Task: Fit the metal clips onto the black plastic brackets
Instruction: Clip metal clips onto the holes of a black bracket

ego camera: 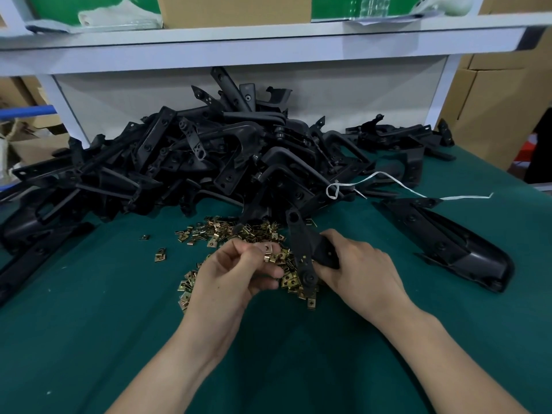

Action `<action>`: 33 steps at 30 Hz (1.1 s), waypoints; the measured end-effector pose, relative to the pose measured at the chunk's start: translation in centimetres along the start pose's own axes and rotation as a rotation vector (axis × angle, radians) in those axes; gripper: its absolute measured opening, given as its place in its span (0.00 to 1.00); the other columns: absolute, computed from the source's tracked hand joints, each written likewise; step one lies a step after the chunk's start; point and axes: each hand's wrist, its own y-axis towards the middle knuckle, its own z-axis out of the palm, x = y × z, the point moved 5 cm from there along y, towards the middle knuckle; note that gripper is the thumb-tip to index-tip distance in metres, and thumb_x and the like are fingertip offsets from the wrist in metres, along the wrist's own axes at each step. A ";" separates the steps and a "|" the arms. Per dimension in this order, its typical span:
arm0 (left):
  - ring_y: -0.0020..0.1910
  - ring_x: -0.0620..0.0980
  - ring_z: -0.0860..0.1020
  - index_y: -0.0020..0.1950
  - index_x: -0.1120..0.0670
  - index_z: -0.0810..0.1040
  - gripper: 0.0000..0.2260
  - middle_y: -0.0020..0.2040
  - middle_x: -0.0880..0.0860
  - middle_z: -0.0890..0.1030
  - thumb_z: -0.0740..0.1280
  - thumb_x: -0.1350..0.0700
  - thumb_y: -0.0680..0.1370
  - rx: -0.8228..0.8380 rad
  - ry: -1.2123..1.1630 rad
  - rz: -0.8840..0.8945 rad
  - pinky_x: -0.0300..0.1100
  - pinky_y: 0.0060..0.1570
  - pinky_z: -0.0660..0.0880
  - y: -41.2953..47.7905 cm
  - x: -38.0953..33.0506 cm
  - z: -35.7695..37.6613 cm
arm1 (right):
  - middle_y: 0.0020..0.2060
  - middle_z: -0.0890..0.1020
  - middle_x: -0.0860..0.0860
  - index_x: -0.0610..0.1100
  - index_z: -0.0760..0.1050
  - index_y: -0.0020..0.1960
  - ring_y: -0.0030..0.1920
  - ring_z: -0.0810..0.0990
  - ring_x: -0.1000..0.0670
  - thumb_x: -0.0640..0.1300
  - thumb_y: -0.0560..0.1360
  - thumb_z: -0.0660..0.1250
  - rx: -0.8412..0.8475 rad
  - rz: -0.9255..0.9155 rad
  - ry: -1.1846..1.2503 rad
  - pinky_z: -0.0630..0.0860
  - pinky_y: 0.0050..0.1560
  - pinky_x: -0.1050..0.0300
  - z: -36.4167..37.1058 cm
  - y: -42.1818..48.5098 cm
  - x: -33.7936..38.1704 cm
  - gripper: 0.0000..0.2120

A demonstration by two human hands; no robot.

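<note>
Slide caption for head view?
Left hand pinches a metal clip beside the black bracket gripped by the right hand, above loose clips.

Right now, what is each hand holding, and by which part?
Left hand pinches a metal clip by one end; right hand grips a black plastic bracket around its middle.

bare left grip (236, 273), bare right grip (358, 267), bare forearms (185, 339)

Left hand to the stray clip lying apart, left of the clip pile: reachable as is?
Probably yes: the stray clip lies on open green mat, nothing between it and the left hand. But that hand pinches a second clip, so it is not free to grip.
</note>
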 end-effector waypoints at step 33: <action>0.47 0.46 0.84 0.66 0.48 0.78 0.21 0.47 0.49 0.85 0.70 0.53 0.73 -0.001 0.232 0.124 0.33 0.52 0.77 0.1 0.4 -0.3 | 0.37 0.72 0.60 0.58 0.67 0.58 0.44 0.80 0.46 0.62 0.77 0.65 0.011 -0.008 -0.003 0.65 0.38 0.52 0.1 0.0 0.1 0.14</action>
